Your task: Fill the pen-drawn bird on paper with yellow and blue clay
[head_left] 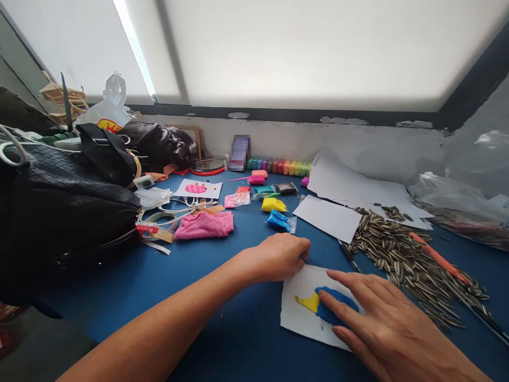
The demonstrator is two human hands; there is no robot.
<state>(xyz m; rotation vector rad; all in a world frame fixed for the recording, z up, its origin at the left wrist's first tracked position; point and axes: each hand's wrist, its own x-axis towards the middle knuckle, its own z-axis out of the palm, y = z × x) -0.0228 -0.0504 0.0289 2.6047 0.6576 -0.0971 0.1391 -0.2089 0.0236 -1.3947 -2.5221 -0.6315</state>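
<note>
A white sheet of paper (pixel 296 315) lies on the table, bearing a flat patch of blue modelling clay (pixel 340 298) joined to a smaller yellow clay piece (pixel 309 303). My right hand (pixel 377 323) is spread over the sheet's right side, with one fingertip touching the blue clay near the yellow. My left hand (pixel 280 256) is closed at the paper's top left edge; its curled fingertips are hidden, so anything inside cannot be made out. Beyond it lie an opened packet of blue clay (pixel 279 220) and a yellow clay packet (pixel 273 205).
Striped sunflower seeds (pixel 401 260) spread at the right beside orange-handled scissors (pixel 437 257) and blank paper (pixel 330 216). A pink cloth (pixel 204 224), a paper with pink clay (pixel 217 190) and a black bag (pixel 71 207) occupy the left. Coloured clay packs (pixel 284 166) line the wall.
</note>
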